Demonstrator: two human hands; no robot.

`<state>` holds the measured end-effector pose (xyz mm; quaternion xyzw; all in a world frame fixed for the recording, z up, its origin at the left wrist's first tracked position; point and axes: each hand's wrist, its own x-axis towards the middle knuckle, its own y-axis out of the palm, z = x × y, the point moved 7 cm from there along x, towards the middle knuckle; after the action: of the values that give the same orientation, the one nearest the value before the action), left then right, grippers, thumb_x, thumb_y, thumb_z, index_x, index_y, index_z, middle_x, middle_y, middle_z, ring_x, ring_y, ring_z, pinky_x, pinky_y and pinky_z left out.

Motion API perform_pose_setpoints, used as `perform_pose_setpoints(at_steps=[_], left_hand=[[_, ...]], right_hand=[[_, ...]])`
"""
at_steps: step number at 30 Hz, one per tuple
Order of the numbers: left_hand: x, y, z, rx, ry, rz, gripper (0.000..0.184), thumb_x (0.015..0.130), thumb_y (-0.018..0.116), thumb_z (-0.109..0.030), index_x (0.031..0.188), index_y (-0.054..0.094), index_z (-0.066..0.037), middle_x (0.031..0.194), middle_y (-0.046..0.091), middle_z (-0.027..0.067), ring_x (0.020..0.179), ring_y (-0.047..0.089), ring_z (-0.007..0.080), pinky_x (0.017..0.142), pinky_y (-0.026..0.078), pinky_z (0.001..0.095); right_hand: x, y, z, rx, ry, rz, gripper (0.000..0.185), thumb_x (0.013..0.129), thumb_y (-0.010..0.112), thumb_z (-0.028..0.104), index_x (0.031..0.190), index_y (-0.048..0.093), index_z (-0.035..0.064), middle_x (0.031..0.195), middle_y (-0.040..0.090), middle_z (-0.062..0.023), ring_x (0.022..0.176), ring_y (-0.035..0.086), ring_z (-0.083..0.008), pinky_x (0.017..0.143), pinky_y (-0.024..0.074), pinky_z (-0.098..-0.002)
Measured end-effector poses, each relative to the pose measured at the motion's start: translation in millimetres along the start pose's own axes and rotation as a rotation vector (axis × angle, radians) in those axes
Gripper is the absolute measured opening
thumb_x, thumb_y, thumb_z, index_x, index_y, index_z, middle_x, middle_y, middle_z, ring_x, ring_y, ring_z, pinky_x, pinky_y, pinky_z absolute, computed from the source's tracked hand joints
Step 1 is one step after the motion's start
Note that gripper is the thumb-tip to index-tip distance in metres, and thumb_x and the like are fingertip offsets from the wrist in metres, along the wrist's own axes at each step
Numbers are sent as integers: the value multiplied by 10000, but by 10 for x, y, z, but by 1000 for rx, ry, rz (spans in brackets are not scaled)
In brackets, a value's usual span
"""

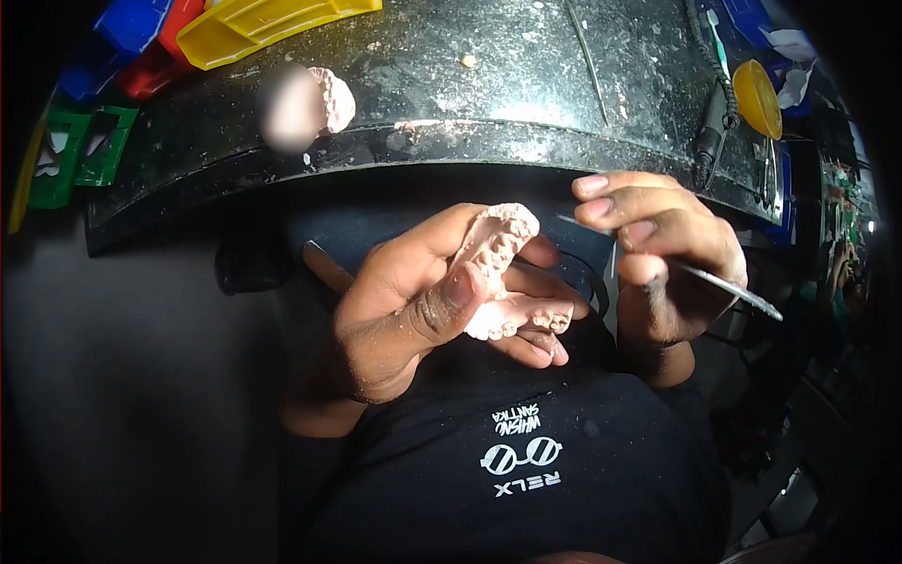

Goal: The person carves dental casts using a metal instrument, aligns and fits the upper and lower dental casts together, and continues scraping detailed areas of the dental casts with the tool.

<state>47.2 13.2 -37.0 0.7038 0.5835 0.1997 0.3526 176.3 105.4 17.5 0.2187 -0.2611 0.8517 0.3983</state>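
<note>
A pinkish plaster dental model (496, 258), curved like an arch with tooth shapes, is held in my left hand (404, 310), the thumb pressed on its inner side and the fingers behind it. To its right, my right hand (672, 244) holds a thin metal tool (728, 289) between thumb and fingers. The tool's broad end points down to the right, and its thin tip shows beyond the fingertips, apart from the model.
Another plaster piece (335, 100) lies on the dark worktop (423, 85), partly blurred. Yellow (272, 28), red, blue and green bins stand at the upper left. A thin rod (588, 61), a toothbrush (718, 42), a black handpiece (714, 127) and a yellow bowl (757, 99) are further right.
</note>
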Motion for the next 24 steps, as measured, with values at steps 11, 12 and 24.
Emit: perform_pose_setpoints(at_steps=[11,12,24], left_hand=[[30,-22,-26,-145,-42,82,710,1054,329,-502,1287,284,167,1119,557,490,819,706,508,674,636,499],[37,-21,-13,-169,-64,73,707,1058,316,-498,1293,278,168,1116,556,491,817,704,512,672,635,502],[46,6,-11,34,5,-56,831,1030,366,-544,1356,255,212,1148,568,441,845,715,462,678,639,505]], right_hand=[[-18,-32,-255,117,66,-182,68,881,660,-104,942,635,-120,884,694,-191,877,715,-299,842,591,-400],[-33,-31,-262,168,133,-200,61,883,654,-106,939,633,-120,886,694,-195,883,714,-301,843,589,-399],[-21,68,-73,28,40,20,259,953,681,151,824,600,-58,890,697,-250,808,724,-307,731,597,-361]])
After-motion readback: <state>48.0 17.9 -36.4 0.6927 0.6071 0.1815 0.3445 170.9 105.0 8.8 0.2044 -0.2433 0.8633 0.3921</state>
